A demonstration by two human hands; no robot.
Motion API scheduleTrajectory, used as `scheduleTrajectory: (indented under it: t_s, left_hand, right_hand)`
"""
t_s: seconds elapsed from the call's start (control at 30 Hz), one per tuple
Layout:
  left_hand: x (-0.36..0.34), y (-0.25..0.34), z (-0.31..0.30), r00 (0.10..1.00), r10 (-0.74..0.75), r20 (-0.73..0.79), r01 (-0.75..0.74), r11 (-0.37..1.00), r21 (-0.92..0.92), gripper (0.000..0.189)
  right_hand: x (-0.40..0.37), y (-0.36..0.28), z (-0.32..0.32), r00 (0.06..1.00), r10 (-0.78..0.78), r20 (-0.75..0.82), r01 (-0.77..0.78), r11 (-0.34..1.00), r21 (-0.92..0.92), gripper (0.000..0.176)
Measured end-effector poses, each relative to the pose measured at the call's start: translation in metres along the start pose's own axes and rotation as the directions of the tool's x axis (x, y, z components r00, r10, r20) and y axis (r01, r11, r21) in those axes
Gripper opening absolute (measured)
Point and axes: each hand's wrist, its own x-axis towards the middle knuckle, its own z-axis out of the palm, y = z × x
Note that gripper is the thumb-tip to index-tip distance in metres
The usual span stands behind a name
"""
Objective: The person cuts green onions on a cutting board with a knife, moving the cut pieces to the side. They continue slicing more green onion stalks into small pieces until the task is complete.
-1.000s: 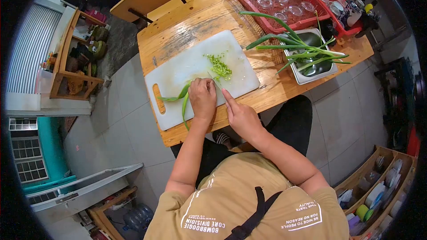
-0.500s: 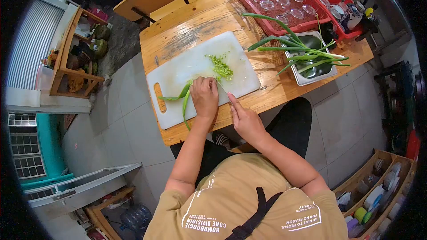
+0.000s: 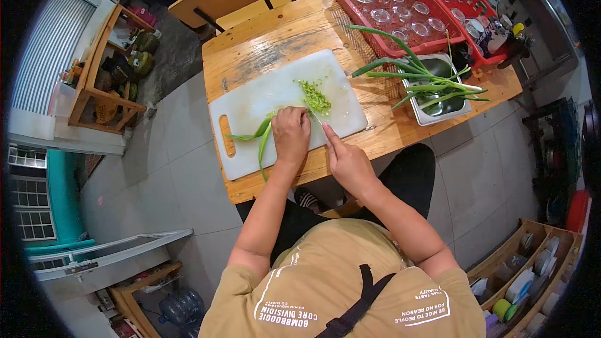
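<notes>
A white cutting board (image 3: 250,101) lies at a slant on the wooden table, its slotted handle to the left. My left hand (image 3: 290,133) is closed over a green onion (image 3: 263,144), pressing it to the board, with leaves trailing out to the left and over the near edge. In my right hand (image 3: 350,168) is a knife (image 3: 317,119), index finger stretched along it. The thin blade sits beside my left fingertips, partly hidden. Just beyond it, chopped green onion (image 3: 315,98) forms a small heap on the board.
To the right, whole green onions (image 3: 432,81) lie across a metal container (image 3: 432,117). Behind it a red basket (image 3: 400,47) holds upturned glasses, next to another red basket (image 3: 479,55) of utensils. A folded-looking wooden chair (image 3: 231,0) stands at the far side. My legs are under the table's near edge.
The knife and my right hand have shifted very slightly beside the left fingertips. My left hand keeps its hold on the green onion. The whole view has tilted a little.
</notes>
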Motion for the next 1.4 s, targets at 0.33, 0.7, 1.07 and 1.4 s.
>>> scheduleTrajectory:
  t_s: [0.33,0.7,1.07,1.4]
  left_hand:
    - [-0.010,-0.006,-0.034,0.999,-0.033,-0.028,0.030,0.996,-0.085,0.013]
    - [-0.015,-0.027,-0.064,0.992,-0.109,-0.062,0.109,0.994,-0.008,0.014]
    - [-0.019,-0.041,-0.058,0.987,-0.155,-0.039,0.157,0.986,0.059,0.021]
    - [-0.015,-0.052,-0.048,0.992,-0.119,0.032,0.116,0.988,0.099,0.017]
  right_hand:
    - [-0.007,0.002,0.002,0.998,0.040,0.044,-0.040,0.999,0.004,0.054]
    - [-0.007,-0.009,0.001,1.000,0.007,0.028,-0.007,1.000,-0.021,0.057]
    - [-0.001,0.002,0.011,1.000,-0.011,0.010,0.012,0.994,-0.105,0.061]
    - [-0.002,-0.004,-0.001,1.000,-0.005,-0.012,0.005,1.000,0.000,0.054]
